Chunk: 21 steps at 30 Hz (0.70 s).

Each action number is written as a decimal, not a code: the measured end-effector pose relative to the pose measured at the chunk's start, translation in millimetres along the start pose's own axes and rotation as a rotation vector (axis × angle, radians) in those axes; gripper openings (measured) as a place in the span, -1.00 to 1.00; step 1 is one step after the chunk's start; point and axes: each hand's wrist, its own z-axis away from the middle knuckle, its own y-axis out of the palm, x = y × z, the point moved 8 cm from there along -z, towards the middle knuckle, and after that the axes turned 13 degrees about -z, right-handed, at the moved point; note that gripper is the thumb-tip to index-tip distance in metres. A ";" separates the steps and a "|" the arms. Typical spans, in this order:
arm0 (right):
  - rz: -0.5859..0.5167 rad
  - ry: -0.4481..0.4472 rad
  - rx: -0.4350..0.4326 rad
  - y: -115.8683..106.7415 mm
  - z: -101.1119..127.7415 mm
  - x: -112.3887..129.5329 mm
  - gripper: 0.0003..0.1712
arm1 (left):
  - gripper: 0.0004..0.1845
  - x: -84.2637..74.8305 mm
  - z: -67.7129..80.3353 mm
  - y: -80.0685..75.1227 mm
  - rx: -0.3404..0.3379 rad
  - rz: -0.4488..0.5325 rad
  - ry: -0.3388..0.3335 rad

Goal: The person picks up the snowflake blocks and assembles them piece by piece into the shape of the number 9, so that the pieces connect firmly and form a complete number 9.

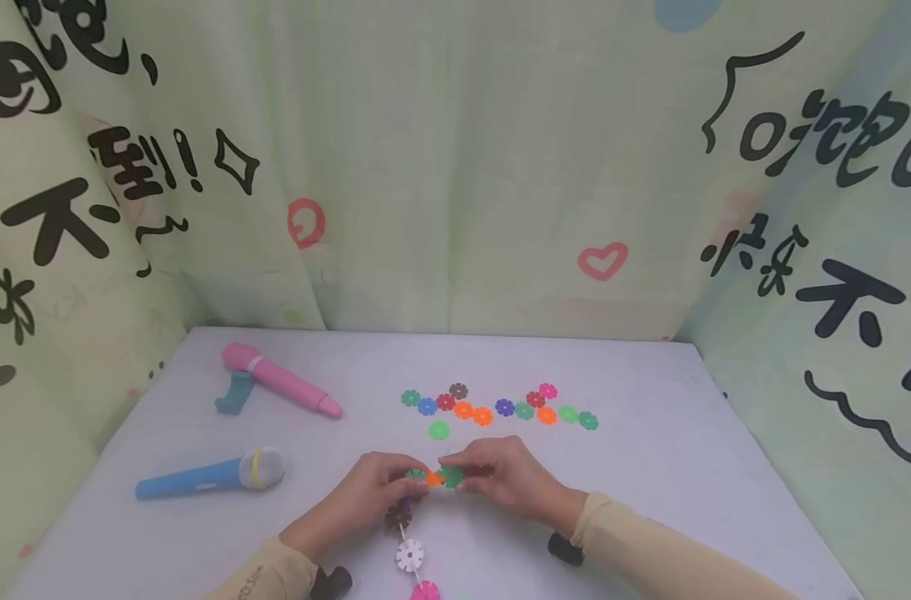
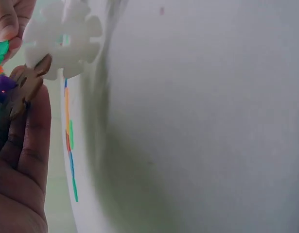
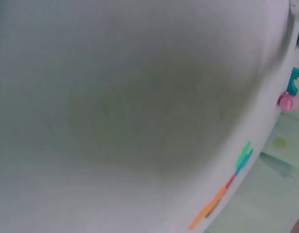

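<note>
A chain of small notched plastic flower discs hangs between my hands in the head view. At its top, my left hand (image 1: pixel 380 492) pinches a green disc at the left end, beside an orange disc (image 1: pixel 434 478). Thumb and fingers of my right hand (image 1: pixel 511 479) pinch another green disc (image 1: pixel 451 476) on the other side of the orange one. Below my left fingers the chain runs down through a purple disc (image 2: pixel 2 85), a brown disc (image 2: pixel 30 87), a white disc (image 1: pixel 410 555) and a pink disc (image 1: pixel 426 592), which the lower frame edge cuts off.
Beyond my hands, loose discs lie in a left group (image 1: pixel 445 402) and a right group (image 1: pixel 525 411), with a light green disc (image 1: pixel 439 430) nearer. Left on the white table (image 1: pixel 650 467) are a pink toy microphone (image 1: pixel 286 381), a teal bracket-like piece (image 1: pixel 234 394) and a blue microphone (image 1: pixel 200 478).
</note>
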 end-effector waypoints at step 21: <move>0.091 0.069 0.038 -4.1 0.7 -14.9 -0.41 | -0.68 3.8 -6.2 2.1 0.013 -0.174 -0.059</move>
